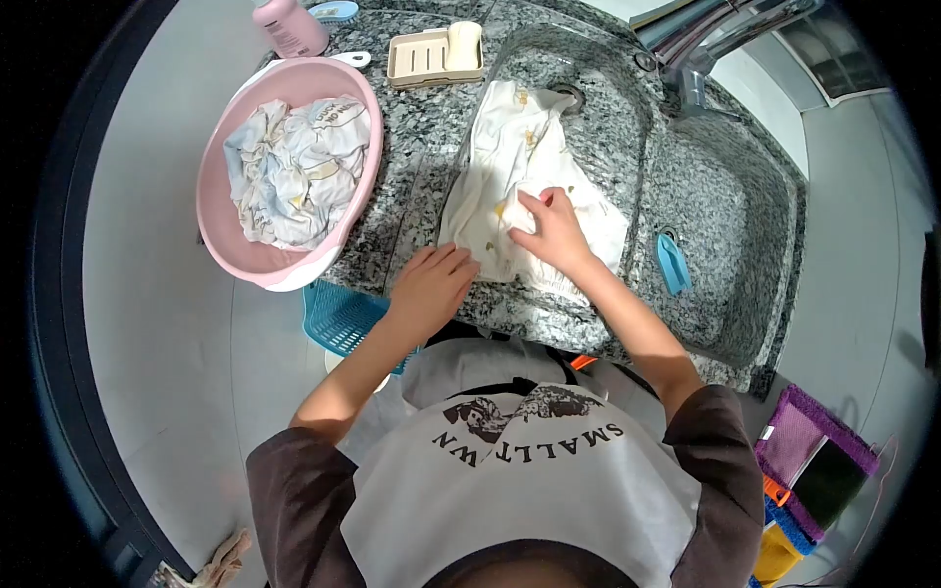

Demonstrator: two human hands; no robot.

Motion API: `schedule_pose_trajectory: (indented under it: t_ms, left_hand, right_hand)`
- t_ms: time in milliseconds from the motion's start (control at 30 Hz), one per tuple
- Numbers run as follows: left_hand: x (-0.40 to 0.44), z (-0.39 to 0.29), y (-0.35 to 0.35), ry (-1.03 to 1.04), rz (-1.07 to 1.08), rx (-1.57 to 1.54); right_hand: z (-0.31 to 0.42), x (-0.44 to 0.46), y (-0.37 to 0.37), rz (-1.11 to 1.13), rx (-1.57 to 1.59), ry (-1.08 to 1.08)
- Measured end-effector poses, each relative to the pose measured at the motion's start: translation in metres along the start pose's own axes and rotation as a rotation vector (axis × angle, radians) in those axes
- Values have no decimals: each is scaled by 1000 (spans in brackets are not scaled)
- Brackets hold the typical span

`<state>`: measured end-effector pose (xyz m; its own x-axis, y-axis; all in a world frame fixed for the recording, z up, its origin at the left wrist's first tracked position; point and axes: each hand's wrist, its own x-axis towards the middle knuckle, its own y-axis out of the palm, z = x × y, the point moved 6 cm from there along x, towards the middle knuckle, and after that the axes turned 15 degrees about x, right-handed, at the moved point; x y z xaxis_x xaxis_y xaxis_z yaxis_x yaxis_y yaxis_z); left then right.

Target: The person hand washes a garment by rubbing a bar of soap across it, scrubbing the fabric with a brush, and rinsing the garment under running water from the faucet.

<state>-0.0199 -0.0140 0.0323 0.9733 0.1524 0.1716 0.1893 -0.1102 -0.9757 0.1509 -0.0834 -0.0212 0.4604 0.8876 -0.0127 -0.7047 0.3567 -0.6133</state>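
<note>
white patterned garment (pixel 505 167) is being supported by the speckled stone counter (pixel 417 147), spread over the shallow left basin (pixel 608 108) of the sink; its lower edge is being kept toward the person. its lower left corner is being touched by the left hand (pixel 431 284), fingers being held unclenched, close together. the garment's middle is being touched by the right hand (pixel 554 235), fingers being held bent, thumb apart; whether cloth is being pinched cannot be told. at left, crumpled clothes (pixel 299 171) are being contained by a pink basin (pixel 218 211). beyond the garment, a pale bar (pixel 464 45) is being carried by a beige soap dish (pixel 417 61). a blue object (pixel 672 264) is being held by the deeper right basin (pixel 735 255), near its drain.
</note>
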Motion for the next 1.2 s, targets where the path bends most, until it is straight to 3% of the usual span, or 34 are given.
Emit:
schedule_pose_trajectory:
  t_ms: [100,267,467,567,633,667,733,833,933,1067,1200]
  left_hand:
    - [12,-1,5,36,17,11]
    - [42,1,37,87,137,17]
    - [73,7,58,42,-108,-7]
    - [69,11,55,-48,-33,-47]
    - [59,13,52,-67,329,-26]
    - [53,15,52,-69,324,-29]
    - [40,16,40,24,79,-137]
    - [33,20,32,37,-55,-104]
    - [32,22,29,-1,-40,-35]
    - [40,22,31,-71,19,-32]
    - [55,15,33,-129,-102,-11]
  right_hand:
    - [-8,0,-6,-170,-123,-85]
    - [-56,30,-36,-241,-239,-31]
    - [-116,74,-85,-359,-340,-18]
    - [-115,87,-96,-316,-342,1]
    - [-106,87,-96,-218,104,198]
    - [-90,85,-101,-216,99,195]
    - [-35,61,-84,-44,306,177]
    - [5,26,-39,117,255,-20]
    - [35,6,5,245,57,-289]
    - [35,0,-1,282,-5,-347]
    - [27,-3,-25,373,-83,-316]
